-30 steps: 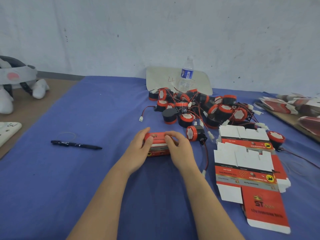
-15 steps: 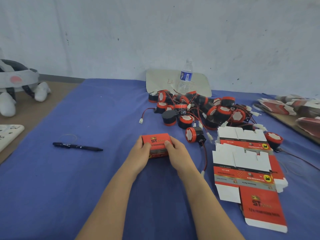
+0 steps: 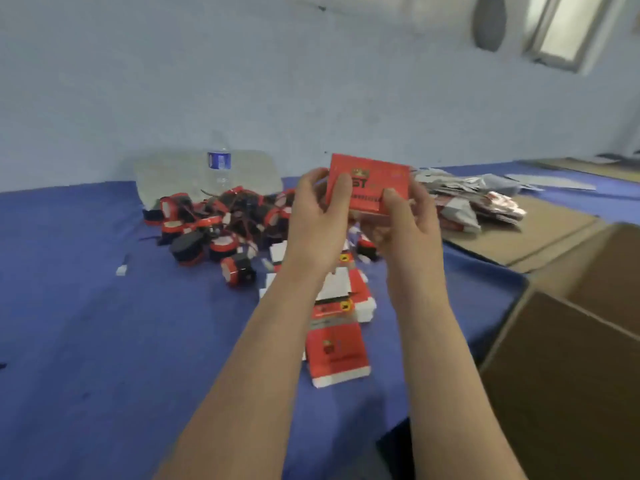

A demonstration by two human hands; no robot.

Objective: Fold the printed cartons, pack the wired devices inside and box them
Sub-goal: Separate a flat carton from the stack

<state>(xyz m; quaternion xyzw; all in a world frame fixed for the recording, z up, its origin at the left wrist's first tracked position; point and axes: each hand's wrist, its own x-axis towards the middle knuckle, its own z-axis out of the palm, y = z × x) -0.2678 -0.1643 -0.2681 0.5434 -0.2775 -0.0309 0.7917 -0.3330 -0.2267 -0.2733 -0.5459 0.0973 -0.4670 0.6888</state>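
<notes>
The closed red carton (image 3: 369, 183) is held in the air above the bench (image 3: 86, 306), the left hand (image 3: 317, 216) pinching its left end, the right hand (image 3: 401, 220) curled round its lower right corner. It looks light and thin-walled — likely to dent if squeezed on the broad faces, so edges and ends seem the safer hold. The bench is draped in blue; wired devices (image 3: 221, 223) lie heaped by a water bottle (image 3: 219, 164), flat cartons (image 3: 337, 351) under the forearms, a brown box (image 3: 571, 358) at right, pale wall (image 3: 242, 81) behind.
</notes>
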